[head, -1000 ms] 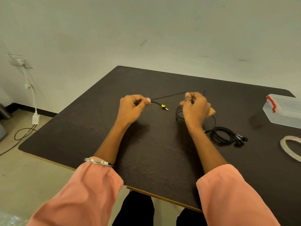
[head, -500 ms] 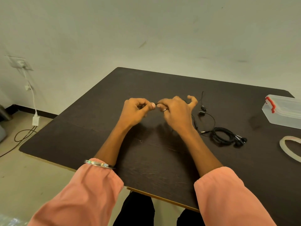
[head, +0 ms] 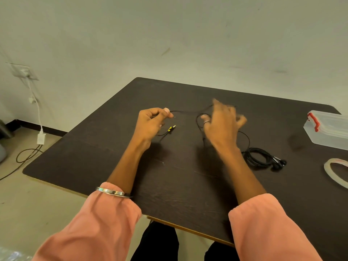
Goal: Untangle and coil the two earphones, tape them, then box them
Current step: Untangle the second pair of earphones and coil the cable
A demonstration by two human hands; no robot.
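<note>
My loose salmon-pink cloth sleeves (head: 98,223) are pushed up my forearms. A thin silver metal bangle (head: 113,192) circles my left wrist, a silver ring (head: 206,121) one right finger; dark black trousers (head: 156,242) below.

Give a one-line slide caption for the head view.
Left hand pinches an earphone cable; blurred right hand loops it.

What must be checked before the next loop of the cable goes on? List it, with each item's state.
1. Left hand pinches the thin black earphone cable: ok.
2. Right hand has a firm hold on the cable: cannot tell, it is motion-blurred.
3. Yellow-marked jack plug hangs free below the left hand: ok.
4. Second black earphone bundle lies apart on the dark wooden table: ok.
5. Clear tape roll and clear plastic box with red latch lie at the right: ok.
</note>
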